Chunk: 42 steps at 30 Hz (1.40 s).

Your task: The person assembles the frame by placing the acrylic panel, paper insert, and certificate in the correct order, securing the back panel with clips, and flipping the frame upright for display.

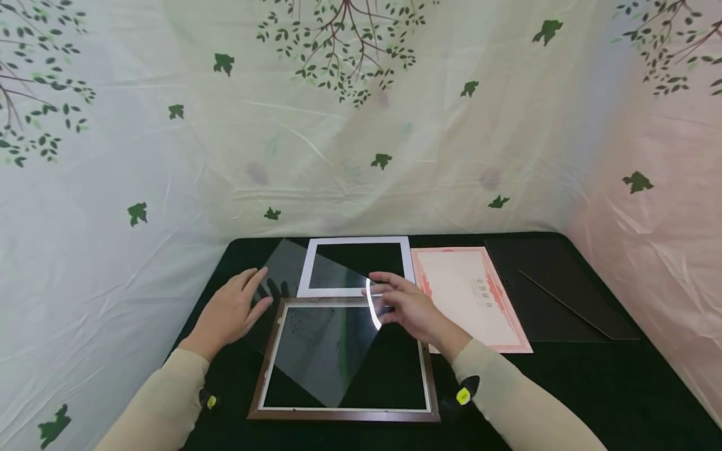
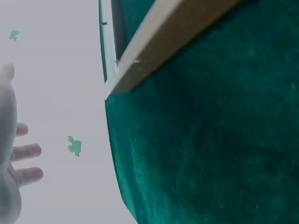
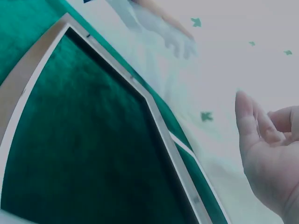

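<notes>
A clear, see-through sheet (image 1: 321, 351) is tilted cornerwise over a brown picture frame (image 1: 344, 414), with a bright curved glare along its right side. My left hand (image 1: 228, 310) touches the sheet's left edge with fairly straight fingers, and its reflection shows in the sheet. On the opposite edge, my right hand (image 1: 408, 310) pinches the sheet between thumb and bent fingers. Both hands are above the table, also seen in the left wrist view as spread fingers (image 2: 29, 151) and in the right wrist view as a bent right hand (image 3: 271, 154). The frame's white inner edge faces up.
Behind the brown frame lies a white mat border (image 1: 355, 240). A pink-edged certificate (image 1: 459, 294) lies to the right, beside a dark backing board (image 1: 541, 269) with a thin strip across it. Everything sits on a dark cloth-covered table (image 1: 564, 401), with a leaf-printed curtain (image 1: 338, 188) around it.
</notes>
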Available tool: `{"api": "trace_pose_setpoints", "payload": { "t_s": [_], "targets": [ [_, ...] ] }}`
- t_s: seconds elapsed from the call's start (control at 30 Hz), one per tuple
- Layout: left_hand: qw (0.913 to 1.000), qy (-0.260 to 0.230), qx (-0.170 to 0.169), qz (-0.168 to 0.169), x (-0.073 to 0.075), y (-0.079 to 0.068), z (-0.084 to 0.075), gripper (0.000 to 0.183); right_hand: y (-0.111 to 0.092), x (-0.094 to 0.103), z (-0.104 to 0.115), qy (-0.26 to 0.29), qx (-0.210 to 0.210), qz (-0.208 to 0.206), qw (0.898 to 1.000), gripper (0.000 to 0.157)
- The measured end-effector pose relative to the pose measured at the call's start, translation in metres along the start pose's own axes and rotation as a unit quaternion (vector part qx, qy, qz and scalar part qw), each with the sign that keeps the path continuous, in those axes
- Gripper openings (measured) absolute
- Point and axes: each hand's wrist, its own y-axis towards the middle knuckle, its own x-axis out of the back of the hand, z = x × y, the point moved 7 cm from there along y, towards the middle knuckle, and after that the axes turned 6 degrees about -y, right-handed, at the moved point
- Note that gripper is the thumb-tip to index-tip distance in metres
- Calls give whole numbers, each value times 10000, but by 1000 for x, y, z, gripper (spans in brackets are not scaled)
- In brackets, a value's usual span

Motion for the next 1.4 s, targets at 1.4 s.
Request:
{"api": "trace_pose_setpoints", "payload": {
  "t_s": [1.4],
  "targets": [
    [9305,-2895,2236,-199,-41,-21,-57,60,-68,77,-17,-304,-342,-245,9987,72]
  ]
}}
